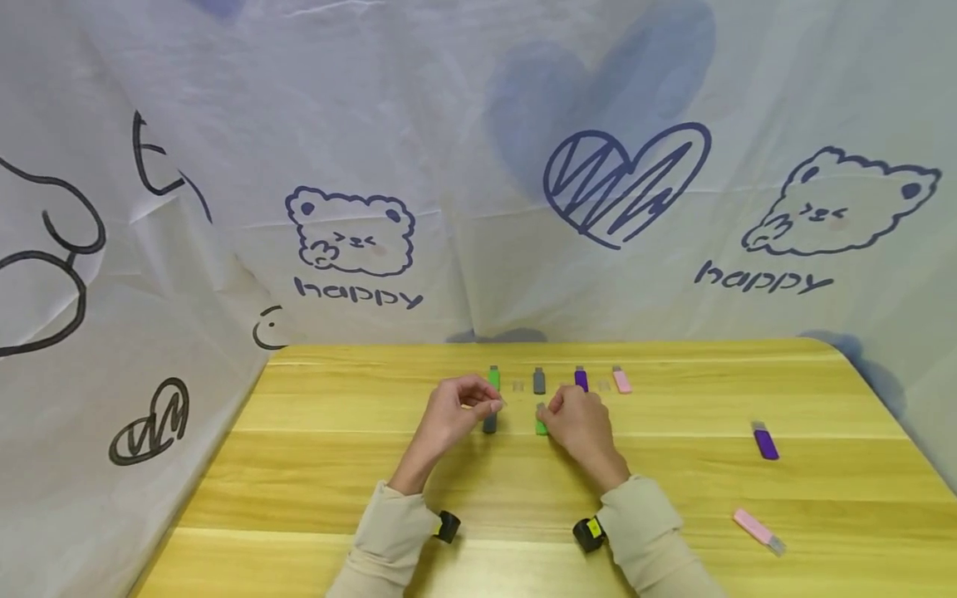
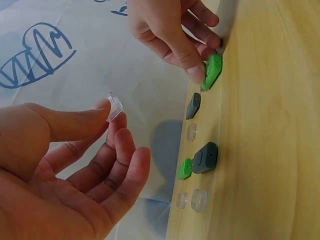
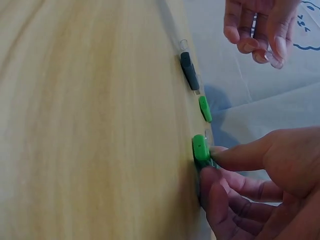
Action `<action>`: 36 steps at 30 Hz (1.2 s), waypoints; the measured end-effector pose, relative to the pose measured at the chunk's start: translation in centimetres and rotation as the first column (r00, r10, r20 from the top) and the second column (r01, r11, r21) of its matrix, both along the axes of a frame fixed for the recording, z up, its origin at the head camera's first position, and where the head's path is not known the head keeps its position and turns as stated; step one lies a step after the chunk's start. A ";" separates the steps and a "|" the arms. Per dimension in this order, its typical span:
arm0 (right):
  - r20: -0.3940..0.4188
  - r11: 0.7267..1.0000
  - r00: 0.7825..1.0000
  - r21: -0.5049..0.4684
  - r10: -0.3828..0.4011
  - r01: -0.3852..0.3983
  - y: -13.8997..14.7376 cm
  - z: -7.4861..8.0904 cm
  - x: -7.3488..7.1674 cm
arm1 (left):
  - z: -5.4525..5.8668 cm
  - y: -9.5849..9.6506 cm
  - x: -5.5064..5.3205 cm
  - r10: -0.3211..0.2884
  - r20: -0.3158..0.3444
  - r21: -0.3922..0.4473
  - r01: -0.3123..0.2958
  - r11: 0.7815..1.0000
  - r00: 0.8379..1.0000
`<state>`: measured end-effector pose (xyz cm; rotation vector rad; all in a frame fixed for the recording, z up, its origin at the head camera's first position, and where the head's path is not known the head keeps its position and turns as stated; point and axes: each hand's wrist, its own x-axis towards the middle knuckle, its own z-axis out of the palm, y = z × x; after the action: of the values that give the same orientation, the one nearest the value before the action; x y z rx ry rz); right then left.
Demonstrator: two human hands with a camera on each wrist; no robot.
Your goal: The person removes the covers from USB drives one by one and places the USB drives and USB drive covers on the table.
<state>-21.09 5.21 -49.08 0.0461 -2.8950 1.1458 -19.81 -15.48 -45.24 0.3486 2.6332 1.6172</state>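
Between thumb and fingertip, my left hand [image 1: 452,411] pinches a small clear plastic cap [image 2: 114,107], held above the table. My right hand [image 1: 581,422] pinches a green USB stick [image 2: 214,70] at the tabletop; whether it is lifted, I cannot tell. Just below the left hand lies a dark grey USB stick [image 1: 489,422]. Behind the hands runs a row of USB sticks: green [image 1: 493,376], dark grey [image 1: 539,381], purple [image 1: 581,379] and pink [image 1: 622,380]. Clear caps [image 1: 518,386] lie between some of them.
Over on the right side of the wooden table [image 1: 673,548] lie a purple USB stick [image 1: 766,443] and, nearer me, a pink USB stick [image 1: 755,527]. A white cloth [image 1: 478,166] with drawings hangs along the back and sides.
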 end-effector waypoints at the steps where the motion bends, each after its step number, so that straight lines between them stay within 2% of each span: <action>1: -0.004 1.000 1.000 0.013 -0.001 0.001 0.0 0.0 0.0 | 0.0 0.0 0.0 -0.001 -0.001 -0.008 0.001 1.000 1.000; 4: -0.013 1.000 1.000 0.028 -0.006 0.007 -0.1 0.0 0.1 | 0.0 0.2 -0.2 -0.012 -0.009 -0.026 0.011 1.000 1.000; 8: -0.011 1.000 1.000 -0.010 -0.001 0.001 0.4 0.5 0.5 | -0.2 0.7 -0.6 -0.042 -0.028 -0.070 0.040 0.997 0.999; 13: -0.025 0.999 1.000 -0.045 0.018 -0.019 2.0 1.8 1.5 | -0.1 1.3 -1.3 -0.087 -0.040 -0.182 0.078 0.980 0.995; 16: -0.026 0.997 0.998 -0.064 0.051 -0.053 3.0 2.7 2.1 | 0.0 1.7 -1.8 -0.118 -0.038 -0.260 0.104 0.960 0.992; 21: -0.013 0.989 0.993 -0.090 0.115 -0.116 5.2 4.3 3.2 | -0.2 2.5 -2.6 -0.178 -0.049 -0.383 0.146 0.912 0.983; 27: -0.008 0.987 0.992 -0.104 0.124 -0.124 7.8 6.0 4.3 | -0.8 3.3 -3.5 -0.198 -0.025 -0.470 0.163 0.867 0.980; 31: 0.001 0.989 0.992 -0.078 0.123 -0.122 10.0 6.0 4.9 | -1.2 3.5 -3.7 -0.205 -0.022 -0.513 0.165 0.842 0.979; 36: -0.012 0.993 0.993 -0.015 0.113 -0.114 13.1 5.1 5.8 | -1.6 3.7 -3.7 -0.223 -0.063 -0.548 0.153 0.823 0.973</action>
<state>-15.30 18.29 -44.00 0.2189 -2.9070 1.1800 -23.55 -11.79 -46.79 0.6664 2.8786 0.7600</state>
